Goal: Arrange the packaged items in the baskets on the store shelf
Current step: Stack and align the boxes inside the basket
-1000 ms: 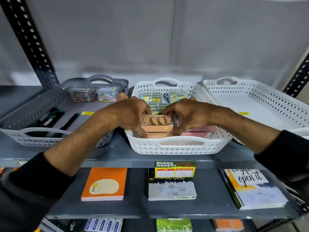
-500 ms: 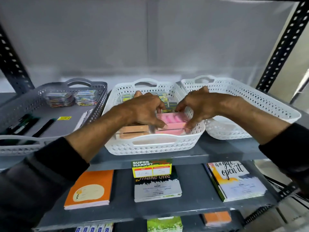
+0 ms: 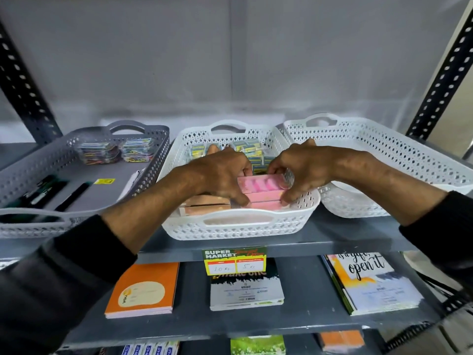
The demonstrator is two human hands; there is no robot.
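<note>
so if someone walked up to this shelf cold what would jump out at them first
Two bare hands, left hand and right hand, meet in the middle white basket, each with a grip on a stack of pink boxes at its front right. Beside it, the grey basket on the left holds pens and packets, while the white basket on the right looks bare. Below, a yellow and green price tag hangs on the shelf edge.

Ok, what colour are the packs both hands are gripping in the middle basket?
Pink, a stack of packs held by the left hand and right hand; head view shows it.
</note>
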